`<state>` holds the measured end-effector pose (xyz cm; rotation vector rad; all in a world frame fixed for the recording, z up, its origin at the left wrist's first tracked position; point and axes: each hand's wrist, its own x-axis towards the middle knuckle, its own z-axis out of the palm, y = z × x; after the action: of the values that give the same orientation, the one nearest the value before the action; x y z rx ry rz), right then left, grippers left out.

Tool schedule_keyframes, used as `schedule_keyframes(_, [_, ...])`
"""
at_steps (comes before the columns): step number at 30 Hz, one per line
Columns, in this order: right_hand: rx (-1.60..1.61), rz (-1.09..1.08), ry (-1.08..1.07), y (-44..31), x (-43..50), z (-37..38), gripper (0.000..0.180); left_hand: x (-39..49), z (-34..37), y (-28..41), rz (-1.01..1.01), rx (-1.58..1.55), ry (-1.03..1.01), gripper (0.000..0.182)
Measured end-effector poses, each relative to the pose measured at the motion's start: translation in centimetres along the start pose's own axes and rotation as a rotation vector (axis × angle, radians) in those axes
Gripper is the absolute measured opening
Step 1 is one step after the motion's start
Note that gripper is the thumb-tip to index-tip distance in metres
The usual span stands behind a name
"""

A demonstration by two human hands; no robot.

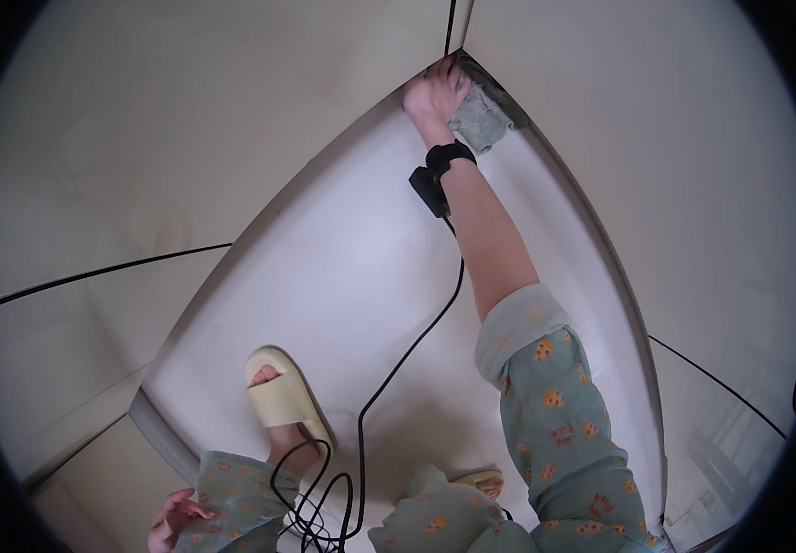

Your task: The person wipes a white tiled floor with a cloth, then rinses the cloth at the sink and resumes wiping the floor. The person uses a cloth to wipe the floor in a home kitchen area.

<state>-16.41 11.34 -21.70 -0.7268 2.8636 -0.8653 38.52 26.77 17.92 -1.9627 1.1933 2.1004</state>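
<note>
My right hand (436,97) reaches into the far corner of a white floor pan. Its fingers are on a damp-looking grey-green cloth (484,123), which is bunched against the raised grey edge and hangs down to the right. The fingertips are partly lost in the dark corner. A black wristband (450,155) with a small black box (429,191) is strapped to that wrist. My left hand (175,520) is low at the left, beside a patterned trouser leg (235,494). Its fingers are loosely bent and apart, with nothing visible in them.
A black cable (398,366) runs from the wrist box across the white floor (342,276) into loose loops near my feet. One cream slipper (280,394) is on my left foot; another (477,477) is partly covered by clothing. Pale wall panels (128,138) with dark seams surround the floor.
</note>
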Motion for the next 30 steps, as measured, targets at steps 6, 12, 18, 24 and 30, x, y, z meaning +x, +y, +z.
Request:
schedule_keyframes(6, [-0.081, -0.124, -0.066, 0.4, -1.0, 0.9, 0.061, -0.3, 1.9, 1.0, -0.041, -0.1, 0.099, 0.075])
schedule_keyframes(12, [-0.323, -0.412, -0.377, -2.3, -8.2, 2.4, 0.061, 0.3, 1.1, 2.2, 0.059, -0.166, 0.014, 0.077])
schedule_keyframes(18, [0.062, -0.668, -0.642, -4.7, -21.1, 1.7, 0.056, 2.1, -0.5, -0.4, 0.282, -0.156, -0.093, 0.07])
schedule_keyframes(24, [0.12, -0.625, -0.713, 1.1, -22.8, -0.5, 0.049, 1.7, 0.1, 0.0, 0.135, -0.071, -0.036, 0.083])
schedule_keyframes(30, [-0.095, -0.392, -0.105, 6.5, -10.8, 1.6, 0.052, 2.6, -2.7, -1.4, 0.114, 0.003, -0.107, 0.08])
